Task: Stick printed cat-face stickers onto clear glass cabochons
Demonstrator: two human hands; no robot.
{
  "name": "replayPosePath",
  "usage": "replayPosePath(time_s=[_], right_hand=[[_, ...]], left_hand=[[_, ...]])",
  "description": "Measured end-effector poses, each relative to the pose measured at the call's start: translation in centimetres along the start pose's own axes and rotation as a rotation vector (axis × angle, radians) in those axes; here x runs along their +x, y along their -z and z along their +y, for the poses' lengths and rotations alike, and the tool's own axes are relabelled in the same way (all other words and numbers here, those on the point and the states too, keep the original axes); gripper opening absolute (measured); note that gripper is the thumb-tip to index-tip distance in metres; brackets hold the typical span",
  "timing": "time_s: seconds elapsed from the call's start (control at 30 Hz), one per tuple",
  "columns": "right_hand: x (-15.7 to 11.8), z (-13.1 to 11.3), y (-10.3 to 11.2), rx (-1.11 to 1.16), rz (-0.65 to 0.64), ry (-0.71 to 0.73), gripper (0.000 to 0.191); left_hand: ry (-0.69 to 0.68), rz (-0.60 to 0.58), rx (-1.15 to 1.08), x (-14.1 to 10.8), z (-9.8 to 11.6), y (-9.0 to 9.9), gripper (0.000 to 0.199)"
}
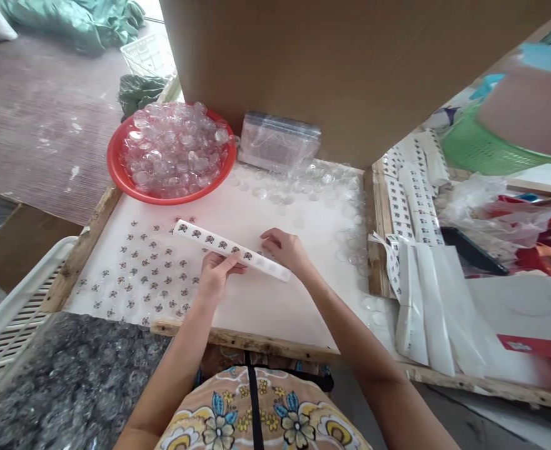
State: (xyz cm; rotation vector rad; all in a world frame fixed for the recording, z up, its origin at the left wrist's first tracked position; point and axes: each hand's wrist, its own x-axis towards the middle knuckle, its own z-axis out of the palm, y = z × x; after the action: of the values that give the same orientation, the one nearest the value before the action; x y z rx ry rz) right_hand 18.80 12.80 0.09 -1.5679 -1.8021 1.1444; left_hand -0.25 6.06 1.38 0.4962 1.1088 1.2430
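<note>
My left hand (215, 275) grips a rolled white sticker sheet (205, 236) from below, with the thumb on top. A single row of small dark animal-face stickers shows along its upper side, and its right end is blank. My right hand (285, 249) is just above the roll's right part, its fingers curled together; anything between the fingertips is too small to make out. To the left on the white work surface (266, 306), clear round discs (156, 265) lie spread in rows, many with an animal-face sticker on them. Plain clear discs (280, 194) lie along the back and right.
A red basin (114, 169) heaped with clear discs stands at the back left, beside a clear plastic bag pack (280, 144). A large cardboard box (303, 69) rises behind. More sticker sheets (418, 206) lie right of a wooden strip (376, 231). A white crate (17, 312) is at left.
</note>
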Motion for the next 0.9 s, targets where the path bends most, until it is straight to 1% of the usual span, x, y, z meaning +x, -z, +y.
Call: replayPosePath(time_s=[0.03,0.07,0.1,0.17,0.2,0.23,0.3,0.37,0.43,0.53,0.57,0.63,0.7,0.73,0.8,0.9], right_hand=[[-0.1,0.2,0.5,0.000,0.023,0.030,0.013],[-0.1,0.6,1.1,-0.018,0.087,0.059,0.013],[0.1,1.2,1.7,-0.059,0.188,0.079,0.014],[0.6,2.7,2.9,-0.191,0.404,0.071,0.019],[0.9,3.6,3.3,-0.255,0.468,0.046,0.021],[1.1,4.4,3.6,-0.302,0.494,0.020,0.022],[1.3,5.7,3.9,-0.334,0.469,-0.011,0.020],[1.2,6.3,3.8,-0.323,0.452,-0.001,0.018],[0.9,6.1,3.6,-0.335,0.482,0.020,0.020],[0.8,5.3,3.2,-0.377,0.531,0.070,0.023],[0.9,5.0,3.0,-0.385,0.520,0.098,0.023],[1.1,4.6,2.4,-0.392,0.452,0.148,0.023],[1.3,4.4,1.8,-0.393,0.387,0.165,0.022],[1.4,4.4,1.6,-0.390,0.375,0.162,0.021],[1.4,4.4,1.4,-0.376,0.383,0.164,0.021],[1.2,4.5,1.7,-0.327,0.431,0.180,0.022]], left_hand=[[0.017,-0.046,-0.015,-0.1,0.1,0.0,0.033],[0.029,-0.082,-0.035,-0.2,0.3,-0.1,0.034],[0.035,-0.104,-0.055,-0.2,0.4,-0.1,0.035],[0.034,-0.096,-0.084,-0.2,0.5,-0.1,0.035],[0.028,-0.074,-0.089,-0.2,0.5,-0.1,0.035],[0.023,-0.047,-0.090,-0.2,0.4,-0.1,0.033],[0.018,-0.009,-0.083,0.0,0.3,-0.1,0.032],[0.019,0.008,-0.077,0.1,0.2,0.0,0.032],[0.020,0.019,-0.071,0.1,0.1,0.1,0.032],[0.026,0.023,-0.064,0.2,0.1,0.1,0.031],[0.028,0.020,-0.062,0.2,0.1,0.1,0.030],[0.025,0.018,-0.061,0.3,0.1,0.0,0.030],[0.019,0.021,-0.061,0.4,0.1,0.0,0.029],[0.016,0.025,-0.062,0.4,0.1,0.0,0.029],[0.014,0.034,-0.060,0.4,0.2,0.0,0.030],[0.018,0.034,-0.042,0.4,0.2,0.0,0.030]])
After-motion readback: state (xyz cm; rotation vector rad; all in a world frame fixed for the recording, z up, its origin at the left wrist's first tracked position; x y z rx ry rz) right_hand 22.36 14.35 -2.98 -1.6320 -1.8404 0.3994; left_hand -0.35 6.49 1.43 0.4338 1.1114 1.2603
